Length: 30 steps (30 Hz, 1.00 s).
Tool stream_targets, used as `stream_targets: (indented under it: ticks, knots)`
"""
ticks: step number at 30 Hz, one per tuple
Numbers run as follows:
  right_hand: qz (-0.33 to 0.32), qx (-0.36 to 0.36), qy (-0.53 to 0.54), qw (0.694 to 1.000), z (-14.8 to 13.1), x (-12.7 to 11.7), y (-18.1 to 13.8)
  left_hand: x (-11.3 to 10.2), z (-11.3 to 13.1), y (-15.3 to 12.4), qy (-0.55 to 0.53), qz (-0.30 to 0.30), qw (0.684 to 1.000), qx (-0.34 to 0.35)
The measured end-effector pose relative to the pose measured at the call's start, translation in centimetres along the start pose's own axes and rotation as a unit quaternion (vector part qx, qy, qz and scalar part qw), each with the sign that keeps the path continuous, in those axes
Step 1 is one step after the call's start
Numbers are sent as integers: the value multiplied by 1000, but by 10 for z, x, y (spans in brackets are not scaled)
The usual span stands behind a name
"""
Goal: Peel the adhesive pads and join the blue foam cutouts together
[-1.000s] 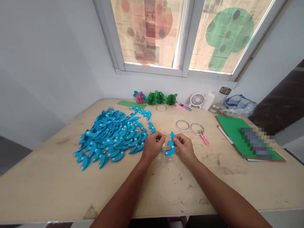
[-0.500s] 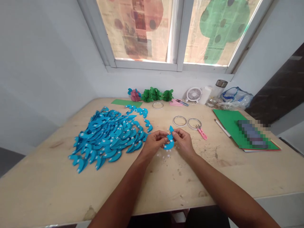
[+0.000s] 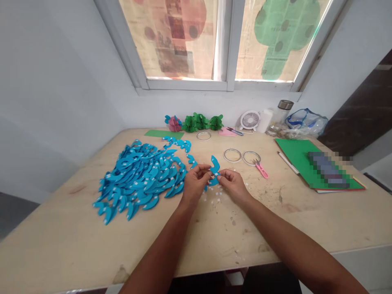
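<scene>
A curved blue paper piece (image 3: 214,164) with white squares on it is pinched between my two hands above the table. My left hand (image 3: 196,179) closes on its left side, thumb against fingers. On the other side my right hand (image 3: 233,184) grips near a white square at the middle of the piece. Small white paper bits (image 3: 218,194) lie scattered on the wood just below my fingers. Left of my hands spreads a large heap of similar blue paper pieces (image 3: 143,175), many bearing white squares.
Beyond my right hand lie tape rolls (image 3: 232,155) and pink-handled snips (image 3: 261,168). A green folder (image 3: 294,151) with a blurred dark object and a pen (image 3: 288,162) are at right. Along the wall stand green paper shapes (image 3: 200,121), a small fan (image 3: 250,121) and a glass bottle (image 3: 283,114).
The blue paper piece has been turned between my hands, and its upper end now curves upward to the left. My right fingers have shifted lower, toward its middle.
</scene>
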State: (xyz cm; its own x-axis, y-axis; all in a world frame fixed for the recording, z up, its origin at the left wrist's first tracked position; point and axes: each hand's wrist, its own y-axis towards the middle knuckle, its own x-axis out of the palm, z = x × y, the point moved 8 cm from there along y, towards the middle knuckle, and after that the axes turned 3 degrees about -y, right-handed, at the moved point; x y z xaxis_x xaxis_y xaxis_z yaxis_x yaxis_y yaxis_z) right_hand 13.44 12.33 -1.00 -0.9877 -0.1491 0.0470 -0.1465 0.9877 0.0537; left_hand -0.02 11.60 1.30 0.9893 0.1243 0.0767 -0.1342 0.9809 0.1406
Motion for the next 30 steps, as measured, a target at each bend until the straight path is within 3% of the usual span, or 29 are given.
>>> stream_targets:
  ticks: [2, 4, 8, 20, 30]
  knots:
    - [13, 5, -9, 1000, 2, -3, 1, -4, 14, -3, 72, 33, 994, 77]
    - [23, 6, -14, 1000, 4, -5, 2, -2, 31, -9, 169, 50, 969, 175]
    - [27, -8, -22, 999, 3, -7, 3, 15, 46, -19, 302, 2, 909, 289]
    - [33, -91, -189, 977, -7, -8, -1, 25, 45, -23, 399, -26, 841, 365]
    - [41, -112, -285, 951, -16, -5, -7, 31, 48, -25, 443, -57, 806, 388]
